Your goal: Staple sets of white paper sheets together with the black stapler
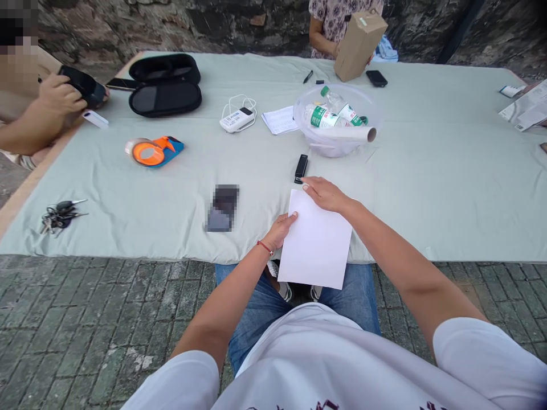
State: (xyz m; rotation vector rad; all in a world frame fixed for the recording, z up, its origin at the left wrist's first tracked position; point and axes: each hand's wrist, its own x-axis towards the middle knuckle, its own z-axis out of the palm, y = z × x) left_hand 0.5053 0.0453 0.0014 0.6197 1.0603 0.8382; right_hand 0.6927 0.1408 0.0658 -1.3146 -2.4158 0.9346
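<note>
White sheets of paper (316,242) extend over the table's front edge above my lap. My left hand (280,230) grips their left edge, thumb on top and fingers underneath. My right hand (327,195) lies across the top edge of the paper, its fingers stretched out to the left. Those fingertips are close beside the near end of a small black stapler (301,166); whether they touch it I cannot tell. A blurred-out dark rectangular item (222,208) lies to the left of the paper.
A clear bowl (307,139) with bottles stands beyond the stapler. Leftward are an orange tape dispenser (149,152), keys (60,216), a white device with cord (237,119) and a black case (166,98). One person holds a cardboard box (359,45); another holds a black object (83,85).
</note>
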